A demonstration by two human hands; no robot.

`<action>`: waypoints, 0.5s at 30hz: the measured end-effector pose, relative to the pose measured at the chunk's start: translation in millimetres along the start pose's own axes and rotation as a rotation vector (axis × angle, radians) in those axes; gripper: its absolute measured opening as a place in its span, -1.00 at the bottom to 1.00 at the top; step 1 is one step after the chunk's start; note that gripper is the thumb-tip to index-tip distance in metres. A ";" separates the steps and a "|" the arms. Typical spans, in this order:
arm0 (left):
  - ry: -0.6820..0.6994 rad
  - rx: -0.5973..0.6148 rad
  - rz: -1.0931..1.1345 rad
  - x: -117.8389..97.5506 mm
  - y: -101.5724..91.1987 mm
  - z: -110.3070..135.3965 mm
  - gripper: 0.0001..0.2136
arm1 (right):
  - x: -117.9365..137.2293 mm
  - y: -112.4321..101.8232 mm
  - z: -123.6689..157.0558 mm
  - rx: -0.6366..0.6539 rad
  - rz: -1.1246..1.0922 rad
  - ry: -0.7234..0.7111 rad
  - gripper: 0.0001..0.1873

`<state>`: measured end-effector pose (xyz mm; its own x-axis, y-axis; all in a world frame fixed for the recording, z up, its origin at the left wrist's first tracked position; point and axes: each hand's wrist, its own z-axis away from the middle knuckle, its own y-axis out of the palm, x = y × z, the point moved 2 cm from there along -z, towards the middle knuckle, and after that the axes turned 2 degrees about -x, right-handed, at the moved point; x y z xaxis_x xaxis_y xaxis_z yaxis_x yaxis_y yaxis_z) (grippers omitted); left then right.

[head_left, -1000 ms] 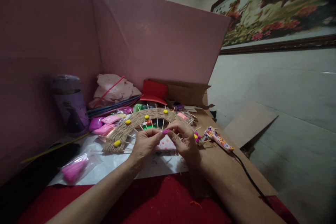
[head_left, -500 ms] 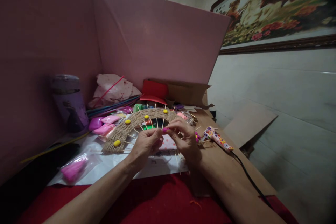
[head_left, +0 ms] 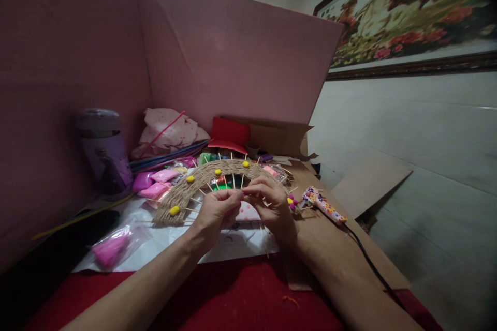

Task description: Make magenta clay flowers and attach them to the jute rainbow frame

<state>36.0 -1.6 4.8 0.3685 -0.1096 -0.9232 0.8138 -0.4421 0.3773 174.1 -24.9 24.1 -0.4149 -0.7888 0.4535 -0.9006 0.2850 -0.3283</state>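
My left hand (head_left: 215, 213) and my right hand (head_left: 272, 207) meet fingertip to fingertip just in front of a twine-wrapped arch (head_left: 194, 182) that has thin wooden sticks poking through it and yellow clay beads on its face. Both hands are pinched together around a tiny piece of pink clay, which the fingers now mostly hide. A small pink and yellow clay flower (head_left: 291, 201) sits at the arch's right end, close to my right hand.
A patterned glue gun (head_left: 322, 205) with a black cord lies to the right. Bags of coloured clay (head_left: 155, 183), a pink bag (head_left: 111, 248), a purple tumbler (head_left: 104, 152), a red box (head_left: 229, 134) and pink boards (head_left: 233, 57) surround the white sheet (head_left: 233, 245).
The fingertips have closed tighter together, and the pink clay piece that showed between them is now almost hidden. The hands stay in the same spot.
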 end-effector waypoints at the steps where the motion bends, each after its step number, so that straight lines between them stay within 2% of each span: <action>1: 0.002 -0.006 -0.009 -0.5 0.2 -0.1 -0.63 | -0.3 0.0 0.2 0.005 0.004 0.006 -0.86; 8: 0.003 -0.023 0.021 0.9 -1.3 -2.1 -0.61 | -1.7 -0.3 -0.5 -0.020 0.002 0.009 -0.91; 15: -0.008 0.004 0.055 1.0 -0.9 -0.8 -0.63 | -1.0 2.1 1.7 -0.018 -0.027 -0.021 -0.80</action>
<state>36.0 -0.6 3.6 0.4087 -0.1406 -0.9018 0.7907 -0.4389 0.4268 172.9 -24.5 21.6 -0.3878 -0.8076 0.4442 -0.9137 0.2732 -0.3009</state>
